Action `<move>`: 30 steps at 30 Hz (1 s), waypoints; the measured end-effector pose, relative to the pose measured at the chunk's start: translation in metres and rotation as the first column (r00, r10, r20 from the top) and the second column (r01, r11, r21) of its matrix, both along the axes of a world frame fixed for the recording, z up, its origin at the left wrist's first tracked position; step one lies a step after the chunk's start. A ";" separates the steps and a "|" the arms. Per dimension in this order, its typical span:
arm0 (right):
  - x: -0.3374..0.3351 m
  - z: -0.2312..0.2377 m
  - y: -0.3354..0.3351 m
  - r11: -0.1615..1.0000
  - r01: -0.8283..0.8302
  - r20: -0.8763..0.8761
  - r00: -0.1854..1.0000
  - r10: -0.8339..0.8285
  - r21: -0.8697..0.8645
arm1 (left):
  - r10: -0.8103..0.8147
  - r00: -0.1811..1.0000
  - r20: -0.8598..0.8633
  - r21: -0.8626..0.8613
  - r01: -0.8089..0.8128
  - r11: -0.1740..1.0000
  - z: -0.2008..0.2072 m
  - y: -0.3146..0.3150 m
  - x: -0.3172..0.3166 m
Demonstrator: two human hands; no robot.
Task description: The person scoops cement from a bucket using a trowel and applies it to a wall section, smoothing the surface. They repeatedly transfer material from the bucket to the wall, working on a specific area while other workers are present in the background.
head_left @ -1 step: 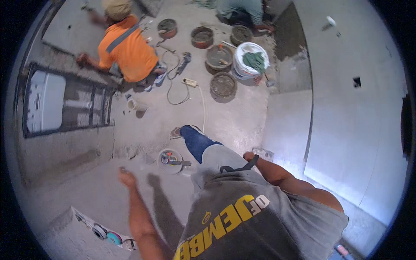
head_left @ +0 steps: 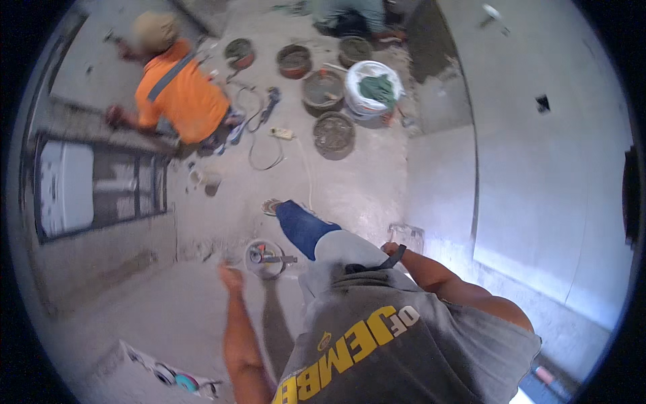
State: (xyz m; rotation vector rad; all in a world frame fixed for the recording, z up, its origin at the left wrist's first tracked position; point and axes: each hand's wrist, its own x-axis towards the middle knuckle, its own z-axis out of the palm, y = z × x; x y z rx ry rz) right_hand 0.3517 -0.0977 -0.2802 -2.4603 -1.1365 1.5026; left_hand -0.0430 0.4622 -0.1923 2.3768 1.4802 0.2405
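My left hand (head_left: 231, 277) hangs just left of a round bucket (head_left: 250, 273), apart from it. Its fingers are small and smeared, so I cannot make out whether they hold anything. Inside the bucket lie hand tools (head_left: 266, 256), one with a dark bar sticking out over the rim on the right. My right hand (head_left: 390, 249) is closed at the near edge of a flat, greyish, mortar-stained plate (head_left: 408, 236) that looks like a plastering trowel. Its handle is hidden by the hand.
A person in an orange shirt (head_left: 182, 94) crouches at the left wall; another person (head_left: 363, 13) works at the far end. Between them stand mortar tubs (head_left: 334, 135) and a white bucket (head_left: 370, 111). A power strip (head_left: 282, 133) and cable lie on the floor. A wall-frame cistern (head_left: 67, 185) is at left.
My left hand has swung right, up to the bucket of tools. My right hand stays with the flat plate. The far scene has shifted slightly left and up in the view.
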 end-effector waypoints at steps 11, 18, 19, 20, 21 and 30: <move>0.124 0.097 -0.182 0.326 0.940 0.531 0.226 -0.817 0.102 | -0.612 0.742 0.275 -0.700 0.590 0.401 0.021 -0.245 0.176; 0.203 0.065 -0.213 0.202 0.960 0.737 -0.009 -0.676 0.196 | -0.265 0.943 -0.203 -0.900 -0.073 0.430 0.047 -0.180 0.251; 0.207 0.055 -0.218 0.205 0.960 0.768 -0.015 -0.641 0.190 | -0.217 0.942 -0.255 -0.888 -0.140 0.437 0.049 -0.174 0.261; 0.214 0.050 -0.214 0.215 0.959 0.793 -0.019 -0.609 0.187 | -0.225 0.922 -0.314 -0.875 -0.189 0.446 0.050 -0.169 0.274; 0.217 0.048 -0.212 0.185 0.962 0.761 -0.037 -0.648 0.203 | -0.230 0.899 -0.372 -0.857 -0.238 0.456 0.047 -0.164 0.288; 0.235 0.046 -0.209 0.044 0.951 0.762 -0.216 -0.611 0.306 | -0.301 0.949 -0.090 -0.952 0.006 0.306 0.065 -0.229 0.438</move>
